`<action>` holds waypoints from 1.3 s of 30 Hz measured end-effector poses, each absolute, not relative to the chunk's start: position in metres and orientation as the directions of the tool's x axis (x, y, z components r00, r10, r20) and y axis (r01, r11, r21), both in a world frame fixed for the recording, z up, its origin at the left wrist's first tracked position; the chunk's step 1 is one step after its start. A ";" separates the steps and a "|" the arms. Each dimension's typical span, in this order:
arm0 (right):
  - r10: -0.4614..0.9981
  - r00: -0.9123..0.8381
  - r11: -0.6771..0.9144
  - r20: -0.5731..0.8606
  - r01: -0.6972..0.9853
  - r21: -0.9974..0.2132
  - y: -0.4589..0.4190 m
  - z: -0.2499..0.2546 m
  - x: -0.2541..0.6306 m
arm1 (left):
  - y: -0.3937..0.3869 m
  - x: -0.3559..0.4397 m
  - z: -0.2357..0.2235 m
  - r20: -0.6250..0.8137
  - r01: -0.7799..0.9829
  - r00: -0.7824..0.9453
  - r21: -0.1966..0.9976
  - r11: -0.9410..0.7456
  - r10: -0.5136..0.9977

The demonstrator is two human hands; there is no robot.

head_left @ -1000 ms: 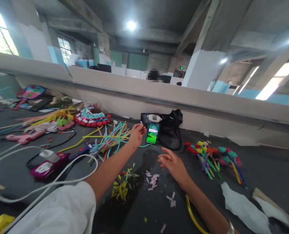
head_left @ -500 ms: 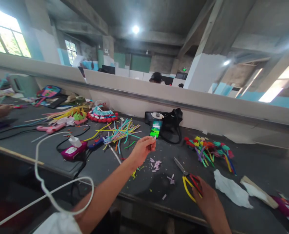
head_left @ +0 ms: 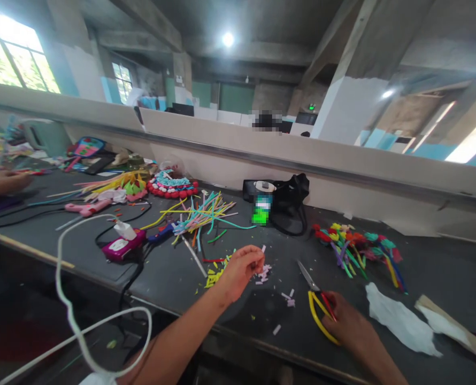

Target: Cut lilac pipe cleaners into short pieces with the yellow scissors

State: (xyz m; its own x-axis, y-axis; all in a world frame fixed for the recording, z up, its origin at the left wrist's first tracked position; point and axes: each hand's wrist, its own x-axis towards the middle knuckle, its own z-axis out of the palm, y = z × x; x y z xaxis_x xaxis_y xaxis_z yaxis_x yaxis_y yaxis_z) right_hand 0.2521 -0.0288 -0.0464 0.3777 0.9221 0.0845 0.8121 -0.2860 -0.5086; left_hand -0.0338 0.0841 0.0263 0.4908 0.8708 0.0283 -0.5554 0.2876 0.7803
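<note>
My left hand is raised a little over the dark table, its thumb and fingertips pinched on a small pale-purple strip piece. Below and just beyond it lies a loose pile of similar cut pieces. Bright yellow bits lie partly hidden behind the left wrist. On the right, my right hand is closed around the red side of the handles of a pair of scissors. The scissors' other handle is yellow, and the blades point away from me, close to the tabletop.
Fuzzy coloured stems lie heaped mid-table beside a purple power strip with a white cable. A phone leans against a black bag. Flower bundles and white paper lie right. Another person's hands show at far left.
My left hand has come down and nearer to me, toward the purple pieces, uncovering the yellow bits. The view has shifted slightly; my right hand stays at the scissors.
</note>
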 end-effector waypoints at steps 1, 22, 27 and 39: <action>0.913 0.404 -0.311 0.066 0.789 -0.530 -0.030 -0.045 0.253 | 0.086 -0.036 0.024 0.025 -0.563 0.485 0.774 0.290 0.874; 0.853 0.323 0.195 0.409 0.531 -0.825 -0.046 -0.035 0.105 | 0.063 -0.032 0.028 0.003 -0.684 0.411 0.663 0.306 0.912; 0.841 0.227 0.190 0.490 0.726 -0.661 -0.047 -0.043 0.108 | 0.061 -0.029 0.026 -0.014 -0.697 0.446 0.621 0.358 0.895; 0.844 0.465 0.077 0.266 0.387 -0.919 -0.072 -0.026 0.094 | 0.013 -0.030 0.036 -0.020 -0.615 0.495 0.698 0.367 0.868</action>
